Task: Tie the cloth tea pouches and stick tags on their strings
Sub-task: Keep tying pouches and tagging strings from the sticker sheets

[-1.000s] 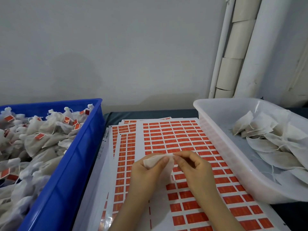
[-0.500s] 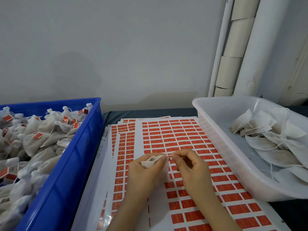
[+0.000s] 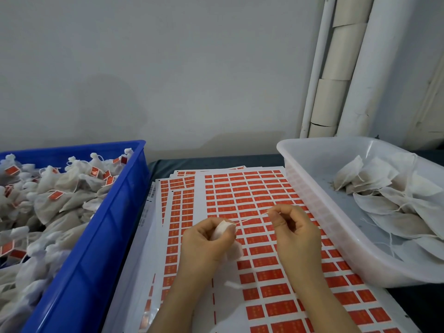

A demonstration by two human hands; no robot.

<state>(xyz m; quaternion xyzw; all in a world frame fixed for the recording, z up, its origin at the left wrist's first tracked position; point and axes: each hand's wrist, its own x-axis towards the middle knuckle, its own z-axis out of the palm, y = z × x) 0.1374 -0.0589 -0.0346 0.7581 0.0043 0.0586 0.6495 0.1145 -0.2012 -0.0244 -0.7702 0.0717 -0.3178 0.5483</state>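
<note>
My left hand (image 3: 204, 246) grips a white cloth tea pouch (image 3: 224, 233) with its neck bunched between the fingers. From that neck a thin string (image 3: 252, 218) runs taut up and to the right. My right hand (image 3: 295, 234) pinches the string's far end. Both hands hover over sheets of red tag stickers (image 3: 242, 188) lying on the table. A blue crate (image 3: 96, 248) at the left holds several tied pouches with red tags (image 3: 56, 194). The clear plastic bin (image 3: 310, 205) at the right holds several flat untied pouches (image 3: 374, 179).
A grey wall stands close behind the table. White pipes (image 3: 319, 68) and paper rolls (image 3: 336, 68) lean in the back right corner. A strip of dark tabletop (image 3: 216, 162) shows behind the sticker sheets.
My hands have drawn apart, the right one moving right with the string, which is now taut. The pouch's mouth has bunched up tighter in my left hand.
</note>
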